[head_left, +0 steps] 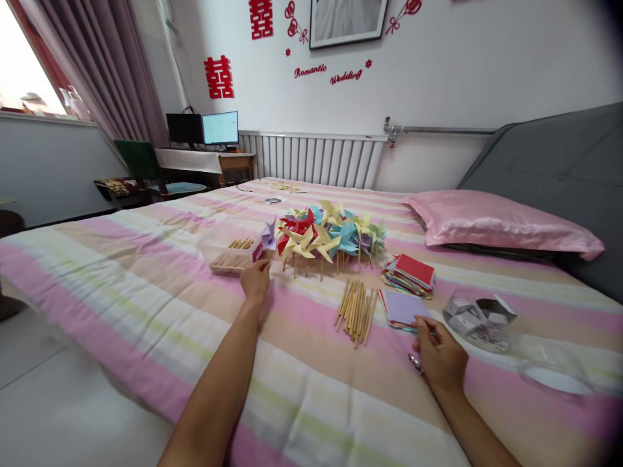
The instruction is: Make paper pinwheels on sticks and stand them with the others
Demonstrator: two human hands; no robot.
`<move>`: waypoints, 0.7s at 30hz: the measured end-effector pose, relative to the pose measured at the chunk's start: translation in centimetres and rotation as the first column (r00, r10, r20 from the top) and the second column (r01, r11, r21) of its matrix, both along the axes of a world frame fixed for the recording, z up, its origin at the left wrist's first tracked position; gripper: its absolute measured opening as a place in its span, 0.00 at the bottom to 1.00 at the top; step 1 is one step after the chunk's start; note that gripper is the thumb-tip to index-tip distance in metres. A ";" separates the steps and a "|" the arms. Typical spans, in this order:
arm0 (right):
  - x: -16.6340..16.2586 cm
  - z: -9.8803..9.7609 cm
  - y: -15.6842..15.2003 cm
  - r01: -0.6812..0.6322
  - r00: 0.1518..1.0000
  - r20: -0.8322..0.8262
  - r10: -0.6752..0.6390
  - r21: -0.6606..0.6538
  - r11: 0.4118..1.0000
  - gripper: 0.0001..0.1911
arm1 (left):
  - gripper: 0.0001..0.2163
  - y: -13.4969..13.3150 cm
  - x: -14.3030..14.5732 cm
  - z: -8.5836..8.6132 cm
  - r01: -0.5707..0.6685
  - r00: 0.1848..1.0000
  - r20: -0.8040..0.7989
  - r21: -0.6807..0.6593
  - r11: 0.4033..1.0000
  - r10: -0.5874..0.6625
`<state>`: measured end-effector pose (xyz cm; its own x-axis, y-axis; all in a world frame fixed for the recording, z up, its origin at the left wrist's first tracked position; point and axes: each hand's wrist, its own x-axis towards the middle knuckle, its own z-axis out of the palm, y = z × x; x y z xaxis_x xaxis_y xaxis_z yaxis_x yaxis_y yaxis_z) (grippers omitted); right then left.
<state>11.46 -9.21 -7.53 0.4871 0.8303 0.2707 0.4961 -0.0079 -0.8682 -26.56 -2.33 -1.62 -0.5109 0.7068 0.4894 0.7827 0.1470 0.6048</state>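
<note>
My left hand (256,280) is closed near a purple paper pinwheel (268,235), its fingertips pinched just below the blades where the stick is mostly hidden. Beside that hand is a clear plastic box (228,261) with thin wooden sticks. A crowd of red, yellow, blue and green pinwheels (324,233) stands just to the right, on sticks. My right hand (442,355) has its fingers pinched at the near right corner of a purple paper sheet (403,307) on top of a small stack. A small shiny metal item (415,363) lies by its wrist.
A bundle of wooden sticks (357,312) lies between my hands on the striped bedspread (311,395). Red-topped paper squares (411,272) are piled behind the purple ones. A clear round tub (477,321) with small packets and a clear lid (557,376) are at right, near a pink pillow (501,224).
</note>
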 end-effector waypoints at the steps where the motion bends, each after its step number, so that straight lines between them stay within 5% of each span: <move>1: 0.0 0.0 0.0 -0.002 1.000 0.004 0.002 -0.009 1.000 0.20 | 0.13 0.2 0.1 0.0 -0.006 1.000 -0.018 -0.024 1.000 0.006; 8: -0.1 0.0 0.0 -0.010 0.999 0.033 0.011 -0.022 1.000 0.21 | 0.15 2.2 0.5 1.0 -0.051 0.992 -0.117 -0.121 0.991 0.037; 21: -0.1 0.2 -0.1 -0.029 0.999 0.027 0.030 -0.055 0.998 0.21 | 0.15 3.0 -0.2 -2.2 -0.143 0.989 -0.070 -0.239 0.961 0.129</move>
<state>11.32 -9.27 -7.35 0.4551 0.8581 0.2378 0.5211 -0.0400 -0.8526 -26.72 0.67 -3.78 -0.5882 0.7333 0.3410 0.7754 0.3914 0.4955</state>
